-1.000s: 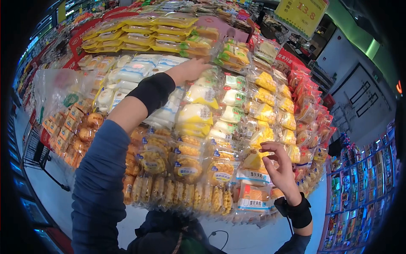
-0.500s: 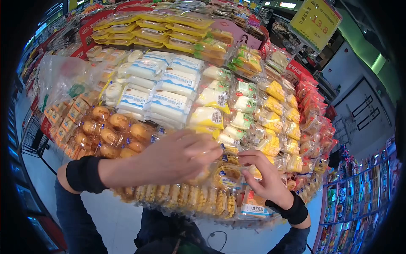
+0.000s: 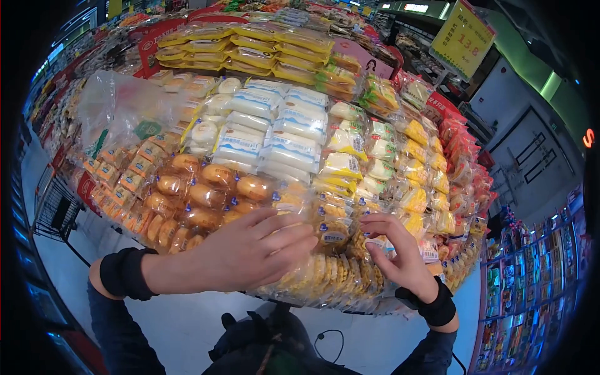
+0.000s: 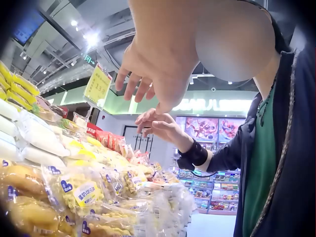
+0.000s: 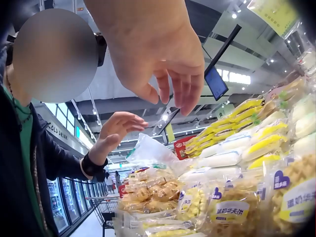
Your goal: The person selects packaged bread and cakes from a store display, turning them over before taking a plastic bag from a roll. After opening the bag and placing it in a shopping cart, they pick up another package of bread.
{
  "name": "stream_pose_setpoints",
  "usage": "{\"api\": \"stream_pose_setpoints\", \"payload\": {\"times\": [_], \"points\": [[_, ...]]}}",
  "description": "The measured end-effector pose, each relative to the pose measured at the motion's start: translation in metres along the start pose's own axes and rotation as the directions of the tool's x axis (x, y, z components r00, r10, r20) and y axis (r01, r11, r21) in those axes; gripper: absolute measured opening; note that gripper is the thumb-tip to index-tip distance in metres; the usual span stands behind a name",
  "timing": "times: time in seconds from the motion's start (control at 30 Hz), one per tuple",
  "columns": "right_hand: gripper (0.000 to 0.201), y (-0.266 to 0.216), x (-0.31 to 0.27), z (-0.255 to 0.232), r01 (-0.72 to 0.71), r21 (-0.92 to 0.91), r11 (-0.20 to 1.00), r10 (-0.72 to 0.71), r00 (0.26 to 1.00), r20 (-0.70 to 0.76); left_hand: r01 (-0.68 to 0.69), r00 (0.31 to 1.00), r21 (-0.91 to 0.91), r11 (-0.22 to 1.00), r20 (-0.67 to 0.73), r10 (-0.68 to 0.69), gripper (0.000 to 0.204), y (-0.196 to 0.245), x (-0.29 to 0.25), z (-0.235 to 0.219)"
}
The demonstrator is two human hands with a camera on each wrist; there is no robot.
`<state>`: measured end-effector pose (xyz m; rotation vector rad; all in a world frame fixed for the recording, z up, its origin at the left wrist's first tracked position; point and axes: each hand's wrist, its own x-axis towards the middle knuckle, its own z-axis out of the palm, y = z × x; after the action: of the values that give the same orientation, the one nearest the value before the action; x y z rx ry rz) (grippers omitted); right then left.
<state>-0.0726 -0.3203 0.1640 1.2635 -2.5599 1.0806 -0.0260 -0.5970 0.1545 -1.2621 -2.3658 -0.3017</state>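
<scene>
My left hand [image 3: 231, 253] hovers over the front of a bread display, palm down, with loosely bent fingers and nothing held. Beneath and beside it lie bagged round buns [image 3: 209, 194] and bagged waffles [image 3: 334, 234]. In the left wrist view its fingers [image 4: 143, 89] hang apart in the air above the waffle packs [image 4: 84, 192]. My right hand [image 3: 400, 253] is raised over the right front of the pile, thumb and fingers spread and empty. The right wrist view shows its relaxed fingers above more bagged waffles [image 5: 232, 207].
White bread packs [image 3: 240, 147] fill the middle, with yellow packs [image 3: 250, 56] stacked behind. A clear plastic bag [image 3: 125, 109] lies at the left. Yellow-wrapped breads [image 3: 415, 162] and red packs [image 3: 462, 144] line the right. A shopping cart [image 3: 56, 209] stands left, a price sign [image 3: 462, 40] upper right.
My left hand was stretched far over the white packs, then drew back to the front edge. The right hand stays near its place. The view has shifted, so the display sits further right.
</scene>
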Motion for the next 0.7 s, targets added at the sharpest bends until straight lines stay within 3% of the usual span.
{"api": "stream_pose_setpoints", "payload": {"times": [0.2, 0.4, 0.47, 0.53, 0.63, 0.7], "points": [[0.024, -0.030, -0.014, 0.044, -0.142, 0.020, 0.990, 0.143, 0.987, -0.079, 0.117, 0.991, -0.043, 0.992, 0.069, -0.114, 0.050, 0.001, -0.061, -0.032], [0.027, -0.081, -0.024, 0.097, -0.060, -0.104, 0.993, 0.050, 0.995, -0.090, 0.257, 0.966, -0.118, 0.959, 0.023, -0.257, 0.047, 0.002, -0.127, -0.045], [0.027, -0.083, -0.031, 0.123, -0.077, -0.003, 0.997, 0.076, 0.988, -0.133, 0.302, 0.952, -0.153, 0.941, -0.006, -0.306, 0.048, 0.005, -0.151, -0.043], [0.027, -0.091, -0.034, 0.148, -0.073, 0.031, 0.997, 0.077, 0.983, -0.169, 0.353, 0.929, -0.204, 0.913, -0.039, -0.368, 0.048, 0.008, -0.178, -0.038], [0.023, -0.097, -0.031, 0.184, -0.092, 0.121, 0.988, 0.116, 0.970, -0.215, 0.505, 0.847, -0.265, 0.821, -0.030, -0.531, 0.048, 0.018, -0.216, -0.026], [0.022, -0.102, -0.026, 0.202, -0.092, 0.162, 0.982, 0.130, 0.961, -0.245, 0.549, 0.794, -0.308, 0.777, -0.098, -0.600, 0.047, 0.023, -0.240, -0.017]]}}
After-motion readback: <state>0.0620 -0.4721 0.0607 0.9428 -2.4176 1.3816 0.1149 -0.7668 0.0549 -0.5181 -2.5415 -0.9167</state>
